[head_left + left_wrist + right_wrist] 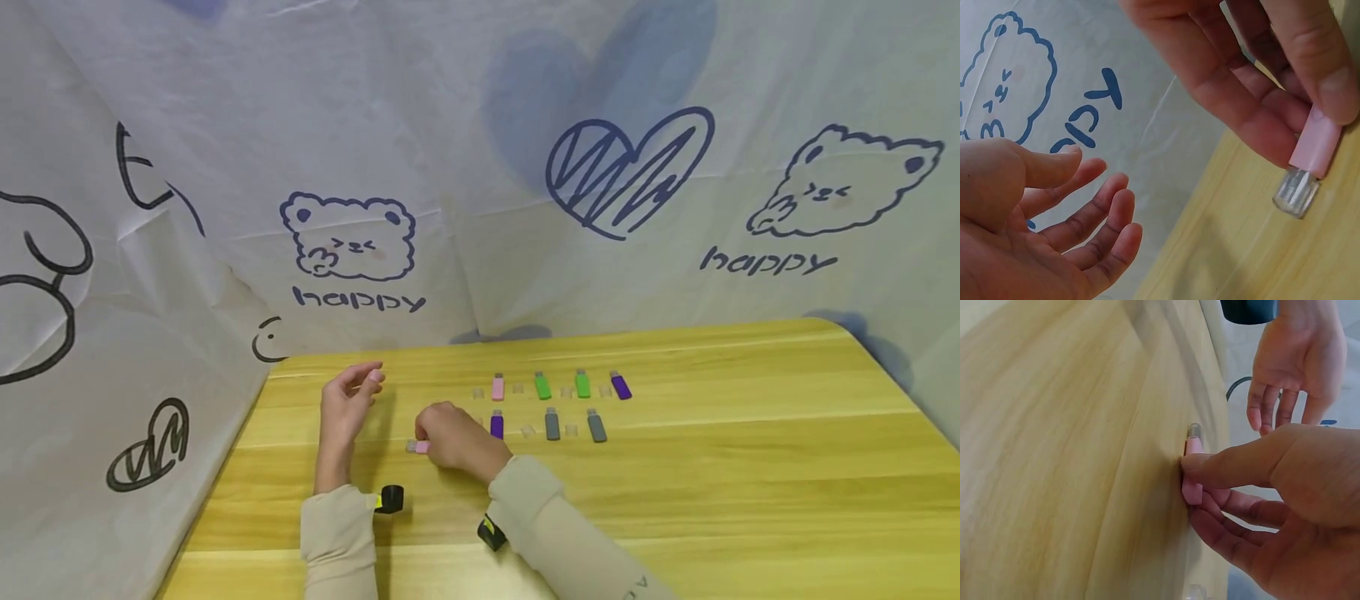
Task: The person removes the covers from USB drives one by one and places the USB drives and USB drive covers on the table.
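Note:
My right hand (pixel 456 440) pinches a pink USB stick (pixel 1315 145) between thumb and fingers, low over the wooden table. A clear cap (pixel 1297 194) covers the stick's connector end, which points left in the head view. In the right wrist view the thumb presses along the side of the pink USB stick (pixel 1194 447). To the left, my left hand (pixel 347 406) hovers with relaxed, slightly bent fingers and holds nothing. In the left wrist view the left hand (pixel 1054 219) is palm up, apart from the stick.
Right of my hands lie two rows of USB sticks: a pink one (pixel 498 387), green ones (pixel 582 384), purple ones (pixel 620 386) and grey ones (pixel 552 424). Small clear caps (pixel 528 431) lie between them. A printed cloth (pixel 480 167) hangs behind the table (pixel 750 467).

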### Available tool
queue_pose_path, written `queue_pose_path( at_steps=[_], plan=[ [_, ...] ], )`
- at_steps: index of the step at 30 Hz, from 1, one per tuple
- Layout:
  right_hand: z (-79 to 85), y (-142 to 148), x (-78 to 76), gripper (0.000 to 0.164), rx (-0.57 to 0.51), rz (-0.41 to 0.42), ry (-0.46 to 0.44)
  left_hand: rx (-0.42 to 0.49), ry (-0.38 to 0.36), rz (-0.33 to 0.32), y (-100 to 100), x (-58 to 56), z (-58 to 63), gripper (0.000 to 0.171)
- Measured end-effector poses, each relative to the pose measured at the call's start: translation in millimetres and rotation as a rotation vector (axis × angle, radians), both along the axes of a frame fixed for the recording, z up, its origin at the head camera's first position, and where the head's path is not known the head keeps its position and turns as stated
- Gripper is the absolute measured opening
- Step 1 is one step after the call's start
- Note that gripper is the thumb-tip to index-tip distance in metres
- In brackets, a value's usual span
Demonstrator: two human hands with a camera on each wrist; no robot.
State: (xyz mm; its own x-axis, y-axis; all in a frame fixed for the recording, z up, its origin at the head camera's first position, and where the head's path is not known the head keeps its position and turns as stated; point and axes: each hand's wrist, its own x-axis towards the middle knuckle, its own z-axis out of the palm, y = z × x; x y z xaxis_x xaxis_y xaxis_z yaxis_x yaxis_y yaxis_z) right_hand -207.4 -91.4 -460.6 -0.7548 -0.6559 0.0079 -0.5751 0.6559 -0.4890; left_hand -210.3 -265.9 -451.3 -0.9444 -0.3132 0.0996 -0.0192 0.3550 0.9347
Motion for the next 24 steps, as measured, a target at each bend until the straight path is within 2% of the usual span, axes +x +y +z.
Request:
queue_pose_path(
  at_steps=[4, 7, 14, 19, 24],
  plan=[
    [2.3, 0, 2.4, 0.016, -0.016, 0.004, -0.022, 0.004, 0.000, -0.006, 2, -1.0, 0.1, 0.028],
    [1.9, 1, 3.6, 0.019, -0.031, 0.004, -0.036, 0.002, -0.002, -0.034, 3, -1.0, 0.3, 0.029],
    [2.4, 10, 4.8, 0.012, -0.077, -0.026, -0.069, -0.005, -0.028, -0.082, 3, 0.1, 0.9, 0.032],
    [10.6, 25, 4.2, 0.008, -0.139, -0.052, -0.082, -0.008, -0.034, -0.101, 6, -0.2, 1.1, 0.031],
    [20.8, 45, 2.5, 0.006, -0.199, -0.061, -0.069, -0.001, -0.014, -0.151, 13, -1.6, 3.4, 0.031]
  ],
)
